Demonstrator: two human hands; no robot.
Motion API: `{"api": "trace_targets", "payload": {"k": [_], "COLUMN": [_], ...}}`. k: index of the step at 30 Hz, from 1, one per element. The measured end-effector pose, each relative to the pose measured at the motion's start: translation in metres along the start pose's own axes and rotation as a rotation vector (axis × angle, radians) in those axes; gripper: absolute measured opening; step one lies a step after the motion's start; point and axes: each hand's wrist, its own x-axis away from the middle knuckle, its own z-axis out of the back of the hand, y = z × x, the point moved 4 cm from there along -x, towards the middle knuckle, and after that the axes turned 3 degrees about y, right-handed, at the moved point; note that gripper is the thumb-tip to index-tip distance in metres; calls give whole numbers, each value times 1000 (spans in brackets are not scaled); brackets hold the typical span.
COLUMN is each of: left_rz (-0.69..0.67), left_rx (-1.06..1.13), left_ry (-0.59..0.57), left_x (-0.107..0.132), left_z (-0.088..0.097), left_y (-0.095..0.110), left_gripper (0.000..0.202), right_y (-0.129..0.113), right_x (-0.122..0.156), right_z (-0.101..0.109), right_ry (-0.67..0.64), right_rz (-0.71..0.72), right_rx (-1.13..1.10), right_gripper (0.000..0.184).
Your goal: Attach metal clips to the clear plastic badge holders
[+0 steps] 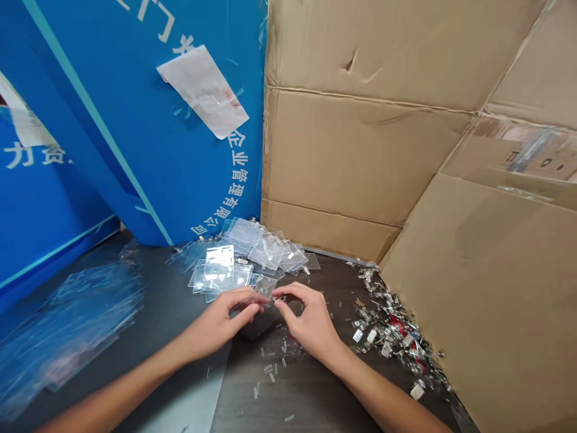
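The left hand (220, 319) and the right hand (311, 319) meet over the bench, their fingertips almost touching. The left fingers (252, 297) and the right fingers (286, 294) are closed in a tight pinch on a small metal clip (277, 299), which sits right at the edge of a clear plastic badge holder (265, 287). The hands cover much of this spot, so exactly how the clip and holder join is hard to tell.

Just beyond the fingers lies a loose pile of clear badge holders (243, 252), overlapping and slightly fanned out, with small metal fittings showing among them. To the right of the right fingers, a scattered heap of metal clips (387, 331) runs along the foot of a cardboard sheet (473, 300), with flecks of red among the metal. Below the fingers, small clear plastic strips (270, 376) are strewn across the dark wood-grain bench (324, 282).

Well left of the left fingers lies a stack of blue-tinted plastic sleeves (67, 331). Beyond the fingers and to the left, a blue printed board (157, 120) stands against the cardboard, with a white paper sheet (202, 90) stuck on it.
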Motion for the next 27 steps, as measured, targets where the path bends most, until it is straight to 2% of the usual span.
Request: {"api": "trace_targets", "payload": {"k": [4,5,8,10,12,14,16,20,23,25,27], "left_rz": [74,100,176,166,149,141,141,132,118,120,144], "left_rx": [-111,-156,-403,-603,-727,-828,-915,-1006,-1028,-1034,-1037], "left_ry": [22,35,102,211,314,392,423,327,262,252,235], "left_x": [-24,-34,-71,-97,-121,-140,-153,-162,-152,-138,-116], "left_z": [26,37,76,102,119,123,116,90,84,90,103], "left_y": [0,-1,-1,3,5,1,-8,-33,-42,-44,-46], "left_gripper": [51,51,48,44,42,43,45,41,62,73,71], "right_y": [23,30,46,52,54,55,55,51,41,34,32], "right_x": [-1,-1,0,-1,-2,-4,-5,-10,-17,-21,-25], "right_z": [0,0,-1,-1,-1,1,2,7,18,30,47], "right_ry": [44,72,123,117,108,102,98,66,9,-71,-193], "right_rz": [-61,-77,-147,-171,-178,-184,-189,-199,-219,-263,-393], "right_rx": [9,28,59,61,67,77,89,147,328,592,897], "right_gripper": [58,60,47,41,38,35,32,29,28,27,27]}}
